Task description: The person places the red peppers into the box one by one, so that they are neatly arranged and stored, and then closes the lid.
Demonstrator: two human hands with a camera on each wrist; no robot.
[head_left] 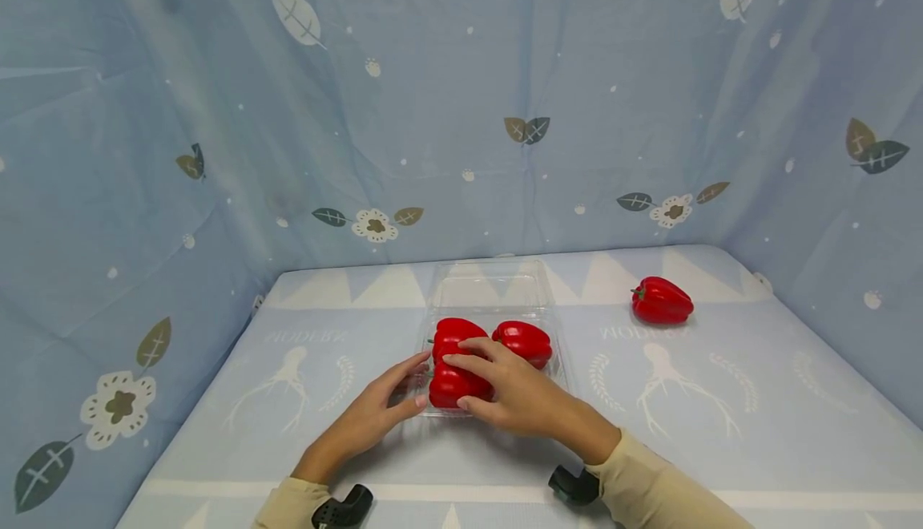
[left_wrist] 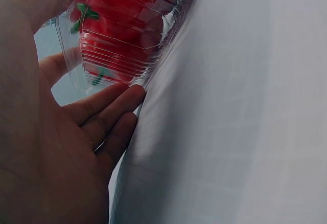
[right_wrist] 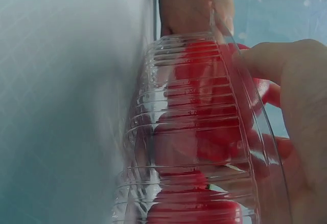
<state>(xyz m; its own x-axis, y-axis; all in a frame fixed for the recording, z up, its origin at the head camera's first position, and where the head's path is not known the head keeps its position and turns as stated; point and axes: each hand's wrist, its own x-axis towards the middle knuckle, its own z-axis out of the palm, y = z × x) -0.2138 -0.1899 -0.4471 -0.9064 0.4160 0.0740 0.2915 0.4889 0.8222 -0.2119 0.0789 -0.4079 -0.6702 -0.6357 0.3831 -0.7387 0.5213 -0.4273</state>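
Observation:
A clear plastic clamshell box [head_left: 558, 377] stands on the table with its lid [head_left: 492, 287] folded open toward the back. Inside lie three red bell peppers: one at front left [head_left: 453, 389], one behind it [head_left: 454, 330] and one on the right [head_left: 525, 343]. My right hand [head_left: 519, 393] reaches over the front wall and holds the front-left pepper, thumb in front and fingers over its top. At the box's left side is my left hand [head_left: 368, 418], fingers loosely spread along the wall. The left wrist view shows those fingertips [left_wrist: 135, 92] right at the ribbed plastic, low near the table.
Another red bell pepper [head_left: 663, 301] lies by itself on the table at back right. Patterned blue fabric [head_left: 461, 112] hangs behind and on both sides. A pale printed cloth [head_left: 317, 369] covers the table.

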